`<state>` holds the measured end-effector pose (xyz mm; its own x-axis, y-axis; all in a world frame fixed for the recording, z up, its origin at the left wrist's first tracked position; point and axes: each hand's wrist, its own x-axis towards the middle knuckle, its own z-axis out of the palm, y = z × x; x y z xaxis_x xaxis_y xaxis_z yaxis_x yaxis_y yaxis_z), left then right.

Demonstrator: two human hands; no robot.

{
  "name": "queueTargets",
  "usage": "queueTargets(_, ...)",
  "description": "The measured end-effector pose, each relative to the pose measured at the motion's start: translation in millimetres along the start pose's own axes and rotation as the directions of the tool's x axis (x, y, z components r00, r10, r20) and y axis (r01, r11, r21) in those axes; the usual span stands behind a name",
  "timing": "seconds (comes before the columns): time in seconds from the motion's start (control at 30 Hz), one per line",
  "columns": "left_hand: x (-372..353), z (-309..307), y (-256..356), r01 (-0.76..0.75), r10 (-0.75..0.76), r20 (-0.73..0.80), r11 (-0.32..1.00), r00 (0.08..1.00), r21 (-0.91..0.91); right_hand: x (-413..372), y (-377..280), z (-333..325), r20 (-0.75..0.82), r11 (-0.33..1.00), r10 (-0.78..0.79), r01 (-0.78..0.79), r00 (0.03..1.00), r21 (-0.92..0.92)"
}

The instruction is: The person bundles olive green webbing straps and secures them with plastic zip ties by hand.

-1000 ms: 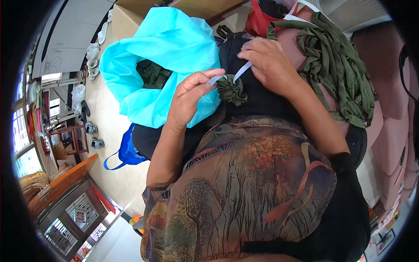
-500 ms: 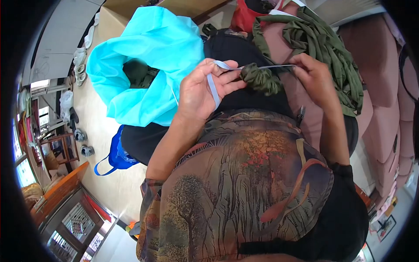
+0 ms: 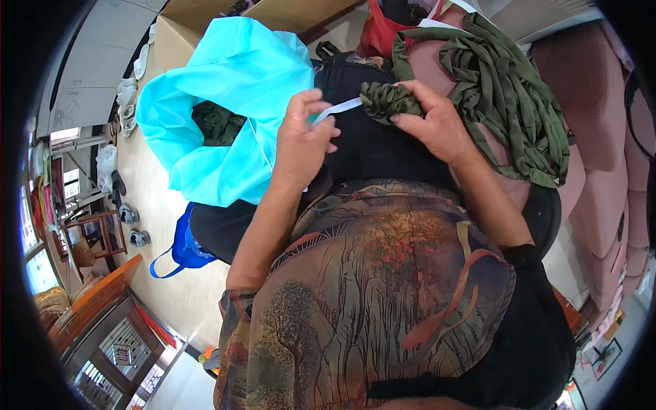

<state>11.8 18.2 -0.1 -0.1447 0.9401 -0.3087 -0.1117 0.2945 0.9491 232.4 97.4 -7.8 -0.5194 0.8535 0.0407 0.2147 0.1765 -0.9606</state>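
My right hand (image 3: 441, 124) is closed round a bunched, dark green fabric tube (image 3: 389, 101), gathered in tight ruffles. From the tube's left end runs a flat white elastic band (image 3: 342, 107). Its other end reaches my left hand (image 3: 303, 140), which pinches it between thumb and finger; the upper fingers are lifted and slightly blurred. Both hands are held above the dark cloth on my lap (image 3: 369, 150). To the left, a bright turquoise bag (image 3: 239, 61) stands open, with more dark green fabric (image 3: 217, 123) inside.
Long green cloth strips (image 3: 509, 96) lie draped over the pink sofa (image 3: 581, 102) on my right. Behind them is a red bag (image 3: 383, 31). A cardboard box (image 3: 181, 31) stands at the back, a blue bag (image 3: 183, 246) on the floor, and shoes (image 3: 130, 215) farther left.
My right hand has let go of the band's right end and moved left onto the green tube, now gripping it. The band now stretches from the tube's left end to my left hand.
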Motion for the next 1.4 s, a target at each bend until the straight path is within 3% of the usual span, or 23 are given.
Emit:
queueTargets(0.03, -0.4, 3.2, 6.2, -0.092, 0.092, -0.003, 0.992, 0.996, 0.088, 3.0, -2.3, -2.2, 0.039, 0.988, 0.068, -0.072, 0.997, 0.134)
queueTargets(0.07, 1.6, 7.3, 15.3, -0.054, 0.053, 0.050, 0.998, 0.997, 0.019, 5.0, -6.3, -6.2, 0.088, 0.953, 0.132, -0.151, 0.987, 0.262)
queueTargets(0.1, 3.8, 11.6, 23.3, -0.070, 0.062, 0.104, 0.995, 0.993, 0.074, 5.8, -7.6, -9.7, 0.144, 0.895, 0.190, -0.231, 0.971, 0.381)
queueTargets(0.23, 24.1, 26.0, 25.6, -0.210, 0.147, 0.312, 0.961, 0.938, 0.178, 9.8, -6.8, -19.2, 0.286, 0.969, 0.163, -0.208, 0.944, 0.134)
queueTargets(0.3, 33.7, 27.3, 20.0, -0.276, 0.175, 0.404, 0.939, 0.898, 0.206, 9.9, -14.5, -17.3, 0.214, 0.995, 0.094, -0.083, 0.972, -0.061)
queueTargets(0.33, 35.9, 27.5, 22.2, -0.327, 0.183, 0.415, 0.893, 0.891, 0.310, 10.7, -18.3, -14.3, 0.161, 0.991, 0.033, -0.011, 0.986, -0.134)
queueTargets(0.43, 38.4, 29.9, 28.0, -0.265, 0.071, 0.405, 0.854, 0.911, 0.448, 14.5, -24.6, -13.0, 0.137, 0.954, -0.075, 0.111, 0.988, -0.280)
queueTargets(0.53, 38.4, 31.6, 32.1, -0.293, 0.070, 0.410, 0.807, 0.910, 0.513, 16.9, -27.4, -9.5, 0.139, 0.902, -0.154, 0.197, 0.978, -0.384)
queueTargets(0.63, 38.3, 36.7, 23.8, -0.370, 0.199, 0.335, 0.712, 0.921, 0.597, 18.6, -27.9, -3.8, 0.116, 0.846, -0.188, 0.220, 0.975, -0.486)
queueTargets(0.73, 38.2, 41.9, 19.0, -0.244, 0.176, 0.192, 0.869, 0.966, 0.430, 17.6, -24.9, -3.9, 0.092, 0.798, -0.132, 0.161, 0.987, -0.580)
queueTargets(0.8, 37.0, 42.0, 13.2, -0.260, 0.231, 0.121, 0.892, 0.965, 0.370, 14.5, -22.4, -3.7, 0.071, 0.792, -0.052, 0.085, 0.996, -0.605)
queueTargets(0.97, 31.6, 48.9, 1.3, -0.247, 0.249, 0.021, 0.940, 0.968, 0.235, -2.4, -16.3, -3.5, -0.008, 0.885, 0.152, -0.139, 0.988, -0.444)
queueTargets(1.03, 34.6, 51.3, -4.0, -0.213, 0.214, 0.003, 0.967, 0.977, 0.139, -5.0, -12.2, -2.2, -0.059, 0.972, 0.183, -0.190, 0.981, -0.140)
queueTargets(1.07, 36.5, 52.3, -4.7, -0.212, 0.205, 0.079, 0.974, 0.976, 0.082, -7.0, -9.4, -0.5, -0.077, 0.978, 0.208, -0.207, 0.975, 0.023)
queueTargets(1.13, 40.8, 53.1, -5.6, -0.193, 0.195, 0.228, 0.981, 0.954, -0.028, -4.7, -1.7, 1.8, -0.141, 0.980, 0.176, -0.160, 0.974, 0.121)
queueTargets(1.17, 39.8, 53.3, -1.7, -0.270, 0.244, 0.217, 0.958, 0.945, 0.099, -2.1, -0.4, 2.2, -0.171, 0.977, 0.159, -0.131, 0.972, 0.168)
queueTargets(1.2, 38.2, 53.6, 6.1, -0.340, 0.294, 0.212, 0.913, 0.932, 0.225, 0.1, -9.3, 6.3, -0.256, 0.999, -0.032, 0.025, 0.966, -0.030)
queueTargets(1.23, 36.7, 53.5, 11.9, -0.397, 0.340, 0.214, 0.849, 0.916, 0.348, 2.2, -11.4, 7.7, -0.279, 0.976, -0.131, 0.075, 0.951, -0.203)
queueTargets(1.3, 35.5, 53.2, 12.2, -0.432, 0.375, 0.215, 0.810, 0.902, 0.397, 2.7, -13.3, 10.3, -0.272, 0.837, -0.325, 0.142, 0.906, -0.528)
queueTargets(1.4, 38.7, 48.3, 9.4, -0.396, 0.316, 0.244, 0.797, 0.917, 0.456, 7.8, -24.7, 7.9, -0.181, 0.722, -0.398, 0.186, 0.899, -0.666)
